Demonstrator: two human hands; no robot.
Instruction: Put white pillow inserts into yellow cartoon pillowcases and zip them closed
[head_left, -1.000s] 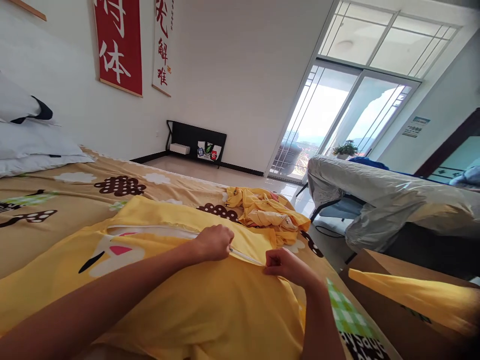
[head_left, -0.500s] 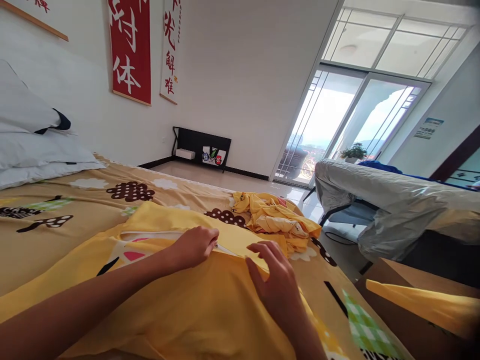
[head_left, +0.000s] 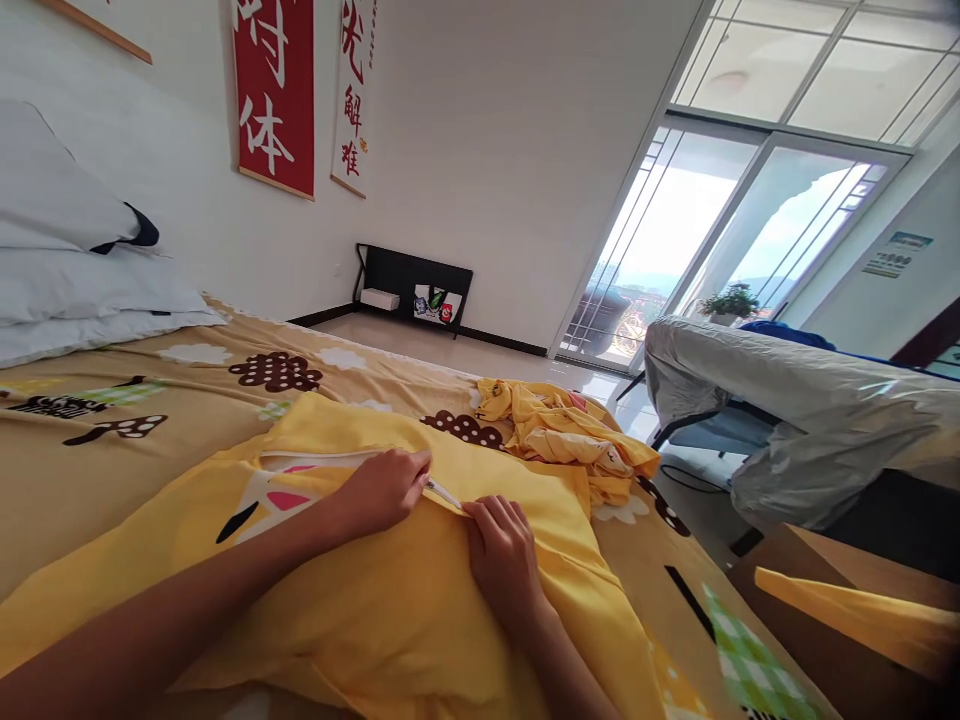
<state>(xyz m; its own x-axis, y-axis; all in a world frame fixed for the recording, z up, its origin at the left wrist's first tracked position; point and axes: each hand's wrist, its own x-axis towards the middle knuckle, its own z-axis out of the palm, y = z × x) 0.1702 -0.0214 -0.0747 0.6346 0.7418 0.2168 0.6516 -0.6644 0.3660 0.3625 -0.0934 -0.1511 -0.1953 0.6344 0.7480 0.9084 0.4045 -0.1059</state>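
A yellow pillowcase [head_left: 390, 600] with a pink, white and black print lies across the bed in front of me, bulging as if filled. A white zipper [head_left: 447, 494] runs along its opening; its left part gapes and shows the printed cloth inside. My left hand [head_left: 386, 490] is closed in a pinch at the zipper, with a bit of its slider just showing beside the fingertips. To the right, my right hand [head_left: 502, 550] pinches the pillowcase edge at the zipper line. A short stretch of white zipper shows between both hands.
Crumpled yellow cloth [head_left: 570, 430] lies at the bed's far right edge. White pillows [head_left: 82, 270] are stacked at the left. Beyond the bed's right side stand a cardboard box [head_left: 810, 600] with yellow cloth over it and a plastic-covered table [head_left: 795, 390]. A black shelf [head_left: 409, 285] leans by the wall.
My right hand has moved left and closed from open fingers onto the pillowcase edge. My left hand stays at the zipper. The whole view has shifted slightly.
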